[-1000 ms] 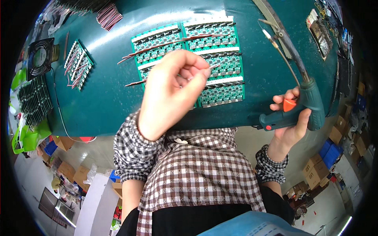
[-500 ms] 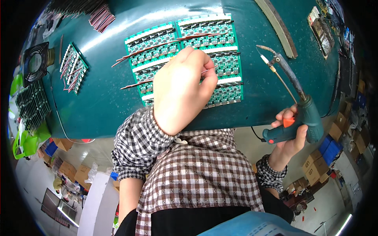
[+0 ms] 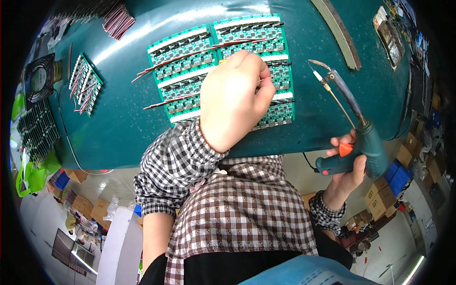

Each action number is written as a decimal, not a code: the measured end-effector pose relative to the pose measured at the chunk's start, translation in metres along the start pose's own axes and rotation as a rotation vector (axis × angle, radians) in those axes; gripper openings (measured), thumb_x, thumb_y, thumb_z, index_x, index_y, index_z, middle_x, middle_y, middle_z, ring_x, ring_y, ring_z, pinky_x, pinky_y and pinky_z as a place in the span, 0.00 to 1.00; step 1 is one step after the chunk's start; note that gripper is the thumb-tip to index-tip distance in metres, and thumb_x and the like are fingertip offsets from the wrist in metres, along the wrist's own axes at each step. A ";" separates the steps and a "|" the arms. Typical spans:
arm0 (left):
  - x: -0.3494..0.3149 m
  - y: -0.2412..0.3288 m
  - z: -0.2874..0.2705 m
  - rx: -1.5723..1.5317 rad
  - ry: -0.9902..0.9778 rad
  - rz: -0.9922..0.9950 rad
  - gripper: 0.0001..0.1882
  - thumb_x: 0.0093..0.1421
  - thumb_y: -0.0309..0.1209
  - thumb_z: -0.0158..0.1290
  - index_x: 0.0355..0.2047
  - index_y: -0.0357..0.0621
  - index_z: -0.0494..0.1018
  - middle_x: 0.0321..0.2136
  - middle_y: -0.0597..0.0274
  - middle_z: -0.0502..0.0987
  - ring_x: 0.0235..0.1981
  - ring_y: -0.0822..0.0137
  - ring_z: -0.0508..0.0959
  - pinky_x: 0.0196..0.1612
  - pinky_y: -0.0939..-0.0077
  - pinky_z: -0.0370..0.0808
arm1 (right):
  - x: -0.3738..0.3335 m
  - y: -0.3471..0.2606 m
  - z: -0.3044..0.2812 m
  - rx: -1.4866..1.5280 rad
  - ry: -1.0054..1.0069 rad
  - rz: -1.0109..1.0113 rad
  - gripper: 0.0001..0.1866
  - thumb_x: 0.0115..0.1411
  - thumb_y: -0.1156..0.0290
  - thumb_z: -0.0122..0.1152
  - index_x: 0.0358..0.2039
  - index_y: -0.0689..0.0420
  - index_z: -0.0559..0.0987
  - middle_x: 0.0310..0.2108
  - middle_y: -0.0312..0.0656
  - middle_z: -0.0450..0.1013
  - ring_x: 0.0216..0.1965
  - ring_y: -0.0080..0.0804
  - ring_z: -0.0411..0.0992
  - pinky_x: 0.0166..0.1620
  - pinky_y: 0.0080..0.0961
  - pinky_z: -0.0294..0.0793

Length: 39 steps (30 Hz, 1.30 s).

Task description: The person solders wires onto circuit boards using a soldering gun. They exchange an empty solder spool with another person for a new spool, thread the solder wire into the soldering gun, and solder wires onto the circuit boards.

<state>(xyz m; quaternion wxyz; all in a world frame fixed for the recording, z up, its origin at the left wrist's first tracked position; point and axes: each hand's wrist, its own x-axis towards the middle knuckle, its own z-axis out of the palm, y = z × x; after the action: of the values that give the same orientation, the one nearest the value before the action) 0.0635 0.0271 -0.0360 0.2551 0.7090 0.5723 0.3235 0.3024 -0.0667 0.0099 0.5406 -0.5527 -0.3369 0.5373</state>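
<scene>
My left hand hangs over the green circuit boards, which lie side by side on the bench. Its fingers are pinched together around a thin wire, of which only a short bit shows; the fingertips are mostly hidden. Reddish-brown and white wires run across the upper rows of the boards, and another bundle sticks out lower left. In my right hand is a green soldering gun with a red trigger. Its tip points up and left, off the bench and apart from the boards.
A small board with wires lies on the left, near a black fan. Behind are a bundle of red-and-white wires and, farther right, a long curved strip. A stained tray sits at the far right.
My left hand has moved a little right across the boards, still pinching. The soldering gun stays nearly where it was in my right hand.
</scene>
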 end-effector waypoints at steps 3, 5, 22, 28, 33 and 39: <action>0.000 -0.001 0.001 -0.040 0.022 0.012 0.06 0.44 0.22 0.55 0.21 0.41 0.68 0.20 0.63 0.70 0.20 0.65 0.72 0.22 0.74 0.68 | -0.001 -0.001 0.005 -0.117 0.028 -0.043 0.33 0.55 0.55 0.59 0.48 0.73 0.66 0.34 0.52 0.71 0.35 0.43 0.75 0.31 0.28 0.81; 0.000 -0.002 0.004 -0.009 0.038 0.028 0.06 0.43 0.21 0.55 0.20 0.41 0.68 0.19 0.63 0.70 0.18 0.66 0.71 0.21 0.75 0.68 | -0.002 -0.002 0.008 -0.170 0.025 -0.067 0.32 0.54 0.55 0.59 0.47 0.73 0.67 0.34 0.52 0.71 0.35 0.43 0.75 0.31 0.28 0.81; 0.003 -0.005 0.002 -0.064 0.015 0.008 0.07 0.41 0.22 0.54 0.20 0.41 0.66 0.18 0.56 0.68 0.20 0.55 0.71 0.24 0.65 0.69 | -0.020 -0.003 0.014 -0.294 -0.074 0.026 0.22 0.51 0.64 0.65 0.39 0.69 0.73 0.34 0.49 0.72 0.37 0.41 0.73 0.37 0.32 0.78; 0.003 -0.007 0.002 -0.074 0.005 -0.005 0.06 0.42 0.22 0.54 0.20 0.41 0.68 0.18 0.59 0.69 0.19 0.60 0.71 0.22 0.69 0.68 | -0.019 -0.001 0.015 -0.305 -0.091 0.006 0.20 0.51 0.66 0.64 0.39 0.69 0.73 0.34 0.49 0.72 0.37 0.41 0.73 0.37 0.32 0.77; 0.004 -0.005 0.001 -0.051 0.001 -0.034 0.05 0.43 0.22 0.54 0.20 0.42 0.69 0.18 0.63 0.69 0.18 0.66 0.70 0.21 0.74 0.67 | -0.022 0.001 0.011 -0.340 -0.106 0.014 0.23 0.50 0.66 0.66 0.41 0.69 0.72 0.34 0.49 0.72 0.37 0.39 0.73 0.38 0.32 0.77; 0.003 -0.006 0.002 -0.040 0.007 -0.033 0.05 0.43 0.22 0.54 0.20 0.42 0.69 0.18 0.63 0.69 0.18 0.67 0.70 0.20 0.75 0.67 | -0.018 0.000 0.027 -0.463 -0.027 -0.055 0.24 0.52 0.58 0.63 0.33 0.71 0.73 0.27 0.48 0.70 0.31 0.38 0.72 0.31 0.28 0.77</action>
<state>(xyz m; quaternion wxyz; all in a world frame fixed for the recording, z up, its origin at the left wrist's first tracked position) 0.0616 0.0311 -0.0413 0.2725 0.6930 0.5784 0.3331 0.2729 -0.0772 0.0183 0.4093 -0.6456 -0.4732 0.4380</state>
